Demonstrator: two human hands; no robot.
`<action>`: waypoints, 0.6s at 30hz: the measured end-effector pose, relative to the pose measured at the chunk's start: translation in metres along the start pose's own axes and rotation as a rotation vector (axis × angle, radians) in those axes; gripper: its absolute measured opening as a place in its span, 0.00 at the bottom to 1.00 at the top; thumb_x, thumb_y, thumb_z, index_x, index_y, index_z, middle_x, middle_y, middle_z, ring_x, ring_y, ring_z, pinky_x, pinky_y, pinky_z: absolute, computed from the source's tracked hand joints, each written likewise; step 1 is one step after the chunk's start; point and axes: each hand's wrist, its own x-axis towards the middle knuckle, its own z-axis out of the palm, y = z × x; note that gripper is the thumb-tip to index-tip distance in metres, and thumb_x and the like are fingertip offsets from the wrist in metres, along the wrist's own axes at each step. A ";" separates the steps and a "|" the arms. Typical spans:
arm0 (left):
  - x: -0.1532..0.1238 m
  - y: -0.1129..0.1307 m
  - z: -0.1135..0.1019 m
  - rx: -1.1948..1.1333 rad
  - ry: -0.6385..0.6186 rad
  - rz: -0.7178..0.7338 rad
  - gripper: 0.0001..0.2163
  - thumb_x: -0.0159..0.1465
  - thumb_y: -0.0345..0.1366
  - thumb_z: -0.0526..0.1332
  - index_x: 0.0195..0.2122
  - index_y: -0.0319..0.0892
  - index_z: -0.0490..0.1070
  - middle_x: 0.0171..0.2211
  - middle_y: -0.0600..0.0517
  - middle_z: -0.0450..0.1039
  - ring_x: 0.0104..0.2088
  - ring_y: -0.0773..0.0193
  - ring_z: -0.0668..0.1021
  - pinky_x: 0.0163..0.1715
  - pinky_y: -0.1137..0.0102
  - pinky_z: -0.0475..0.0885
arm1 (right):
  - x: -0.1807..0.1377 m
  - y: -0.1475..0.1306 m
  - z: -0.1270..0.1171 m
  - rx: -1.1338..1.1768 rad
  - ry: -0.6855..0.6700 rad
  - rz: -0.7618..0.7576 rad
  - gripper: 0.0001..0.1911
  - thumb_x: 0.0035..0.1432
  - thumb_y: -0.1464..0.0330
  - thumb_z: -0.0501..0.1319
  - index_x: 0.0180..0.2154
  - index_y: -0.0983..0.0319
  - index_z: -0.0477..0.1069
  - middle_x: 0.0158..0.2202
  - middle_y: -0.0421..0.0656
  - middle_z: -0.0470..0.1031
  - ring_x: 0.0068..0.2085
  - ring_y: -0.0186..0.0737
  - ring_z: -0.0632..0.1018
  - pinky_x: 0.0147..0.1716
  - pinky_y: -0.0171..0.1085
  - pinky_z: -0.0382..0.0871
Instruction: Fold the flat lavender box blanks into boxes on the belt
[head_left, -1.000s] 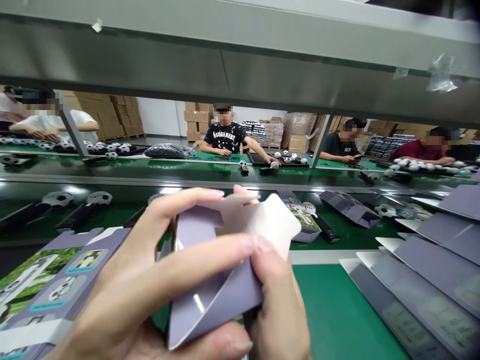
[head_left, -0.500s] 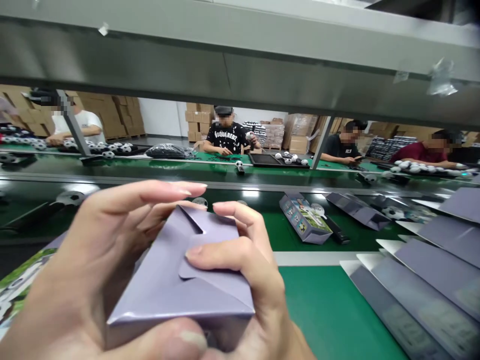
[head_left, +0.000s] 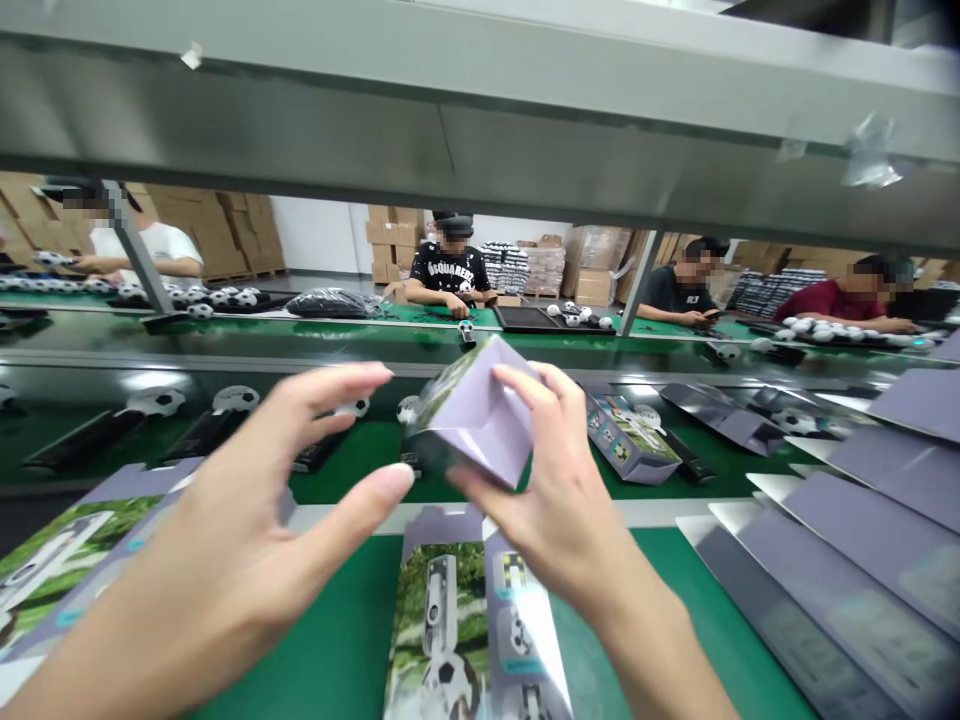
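My right hand grips a folded lilac carton and holds it out over the near edge of the green conveyor belt. My left hand hovers beside the carton with its fingers spread and nothing in them. Below the hands a flat printed carton blank lies on the green bench top. More flat blanks lie at the left.
A fanned stack of lilac carton blanks fills the right side. On the belt lie a finished carton, black handles and small football toys. Several people sit at the far bench. A grey shelf hangs overhead.
The carton's end flaps were folded shut with both hands near my chest. Now my left hand has let go and my right hand has carried the carton forward toward the belt.
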 end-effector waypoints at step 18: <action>-0.003 -0.010 0.060 0.201 -0.692 -0.233 0.32 0.64 0.47 0.57 0.67 0.43 0.52 0.51 0.38 0.75 0.51 0.41 0.77 0.49 0.44 0.73 | -0.006 0.009 0.030 -0.411 -0.534 0.436 0.35 0.65 0.63 0.55 0.68 0.69 0.47 0.50 0.64 0.74 0.49 0.63 0.78 0.47 0.57 0.71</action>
